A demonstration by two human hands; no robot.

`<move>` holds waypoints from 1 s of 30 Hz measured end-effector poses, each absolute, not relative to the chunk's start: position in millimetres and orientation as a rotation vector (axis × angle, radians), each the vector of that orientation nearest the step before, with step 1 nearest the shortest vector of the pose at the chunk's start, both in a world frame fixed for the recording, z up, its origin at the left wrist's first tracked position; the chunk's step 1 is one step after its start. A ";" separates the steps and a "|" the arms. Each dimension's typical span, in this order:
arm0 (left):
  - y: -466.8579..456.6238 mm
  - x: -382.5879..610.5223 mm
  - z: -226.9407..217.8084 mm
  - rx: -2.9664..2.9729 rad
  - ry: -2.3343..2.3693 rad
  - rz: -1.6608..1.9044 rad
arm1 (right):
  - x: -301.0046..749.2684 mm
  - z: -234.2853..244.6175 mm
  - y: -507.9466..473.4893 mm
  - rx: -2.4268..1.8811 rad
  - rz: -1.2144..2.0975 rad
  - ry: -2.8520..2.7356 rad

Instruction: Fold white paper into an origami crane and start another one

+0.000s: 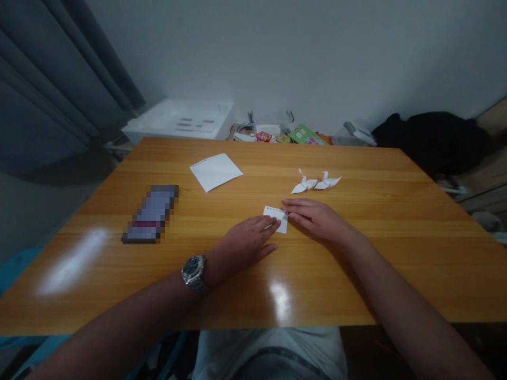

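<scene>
A small folded square of white paper (282,228) lies on the wooden table in front of me, with punched holes along its far edge. My left hand (249,238), a metal watch on its wrist, rests flat with its fingertips on the paper. My right hand (312,215) lies at the paper's right edge, fingers stretched out and touching it near the far corner. Just beyond my right hand stand two white folded paper cranes, a left crane (304,184) and a right crane (328,182), side by side.
A larger white sheet (216,171) with punched holes lies at the back left of the table (158,295). A pixelated phone-like object (152,214) is on the left. Behind the table's far edge are a white plastic tray (190,119), a green packet (307,134) and black cloth (435,137).
</scene>
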State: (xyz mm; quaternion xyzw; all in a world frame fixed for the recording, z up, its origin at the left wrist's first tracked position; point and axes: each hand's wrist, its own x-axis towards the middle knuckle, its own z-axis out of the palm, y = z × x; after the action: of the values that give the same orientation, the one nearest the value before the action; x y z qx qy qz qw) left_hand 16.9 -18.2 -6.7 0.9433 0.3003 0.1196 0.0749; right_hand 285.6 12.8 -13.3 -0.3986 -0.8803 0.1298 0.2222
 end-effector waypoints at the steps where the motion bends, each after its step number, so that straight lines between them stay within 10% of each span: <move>1: -18.2 17.0 -6.8 2.831 0.897 0.363 | 286.9 -12.2 12.7 -1.110 0.350 -2.435; 30: -21.3 24.0 -7.1 2.882 0.952 0.339 | 288.9 -7.9 10.5 -1.169 0.289 -2.593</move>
State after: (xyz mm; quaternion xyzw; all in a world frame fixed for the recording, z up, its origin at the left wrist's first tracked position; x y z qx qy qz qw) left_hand 24.0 -21.3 -7.1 0.9427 0.3114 0.1110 0.0440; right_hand 288.9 10.5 -7.9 -0.4050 -0.8978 0.1002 0.1409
